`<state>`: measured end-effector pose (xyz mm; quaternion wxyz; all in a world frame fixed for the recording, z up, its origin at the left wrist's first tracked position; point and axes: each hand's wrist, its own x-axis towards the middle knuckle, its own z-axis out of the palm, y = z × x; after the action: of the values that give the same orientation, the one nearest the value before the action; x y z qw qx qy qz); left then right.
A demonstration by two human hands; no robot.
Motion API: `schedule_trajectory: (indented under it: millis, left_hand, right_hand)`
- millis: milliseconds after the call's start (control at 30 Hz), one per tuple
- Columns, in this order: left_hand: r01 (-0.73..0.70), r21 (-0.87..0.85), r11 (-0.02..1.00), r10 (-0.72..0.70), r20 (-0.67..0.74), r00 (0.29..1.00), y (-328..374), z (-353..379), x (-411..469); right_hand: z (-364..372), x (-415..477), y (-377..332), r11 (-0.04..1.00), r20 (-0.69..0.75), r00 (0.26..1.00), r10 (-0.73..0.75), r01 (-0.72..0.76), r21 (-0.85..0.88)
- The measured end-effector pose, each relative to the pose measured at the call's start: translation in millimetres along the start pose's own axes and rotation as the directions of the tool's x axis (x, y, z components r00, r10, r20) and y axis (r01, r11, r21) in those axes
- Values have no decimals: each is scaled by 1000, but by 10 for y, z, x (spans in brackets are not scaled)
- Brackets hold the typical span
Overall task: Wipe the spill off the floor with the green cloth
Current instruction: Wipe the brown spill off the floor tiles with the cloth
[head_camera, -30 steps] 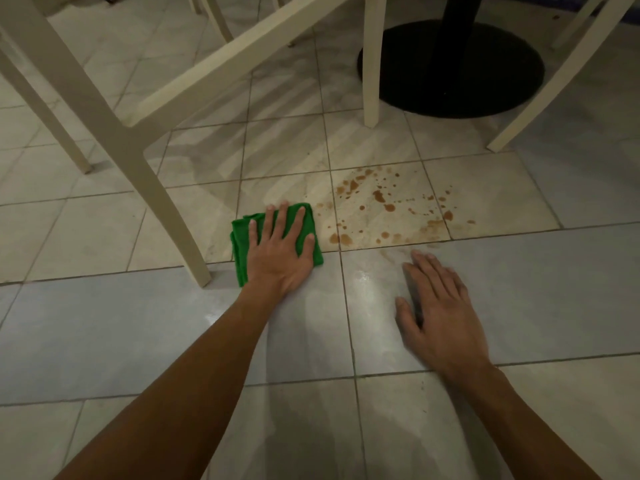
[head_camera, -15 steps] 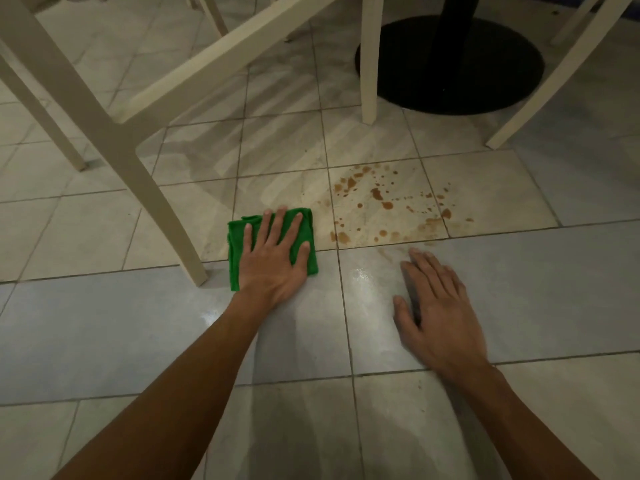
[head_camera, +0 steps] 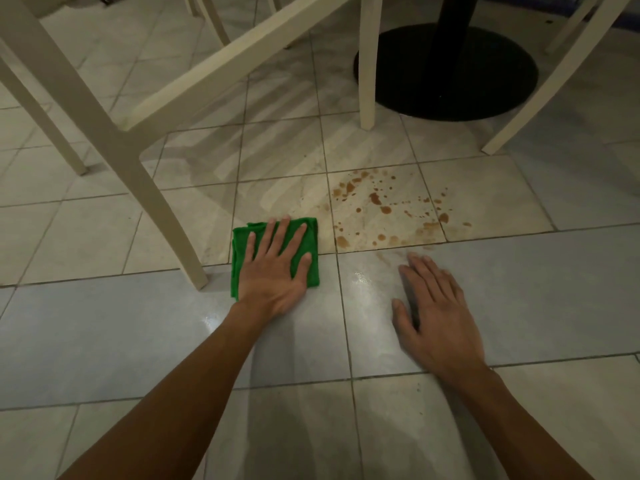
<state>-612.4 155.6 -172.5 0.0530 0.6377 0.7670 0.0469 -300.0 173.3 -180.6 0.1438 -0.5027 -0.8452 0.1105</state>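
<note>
Fingers (head_camera: 282, 232) straight, the left hand (head_camera: 273, 271) presses the green cloth (head_camera: 240, 258) flat on the floor (head_camera: 104, 323), just left of the brown spill (head_camera: 381, 207), ready to rub. The right hand (head_camera: 433, 313) lies flat nearby, likely for balance.

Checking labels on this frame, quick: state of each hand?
Left hand: open, flat, pressing the green cloth onto the floor.
Right hand: open, flat on the floor, holding nothing.
</note>
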Motion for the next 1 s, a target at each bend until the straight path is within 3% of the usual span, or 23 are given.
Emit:
schedule_trajectory:
  millis: [233, 500, 667, 833, 1000]
  left_hand:
    - [57, -11, 998, -56, 23, 998, 283, 2, 470]
    - [-80, 23, 997, 79, 23, 997, 296, 72, 68]
    - [-20, 3, 1000, 20, -1, 1000, 102, 31, 39]
    - [65, -2, 998, -65, 11, 998, 452, 46, 308]
    - [-59, 26, 998, 58, 49, 997, 492, 44, 69]
  right_hand:
    - [4, 3, 1, 1000, 7, 1000, -1, 1, -21]
    - [1, 5, -11, 1000, 8, 1000, 7, -7, -19]
    - [7, 5, -1, 1000, 3, 1000, -1, 1, -4]
    - [13, 9, 1, 1000, 4, 1000, 3, -3, -14]
    - [14, 0, 0, 1000, -2, 1000, 4, -4, -22]
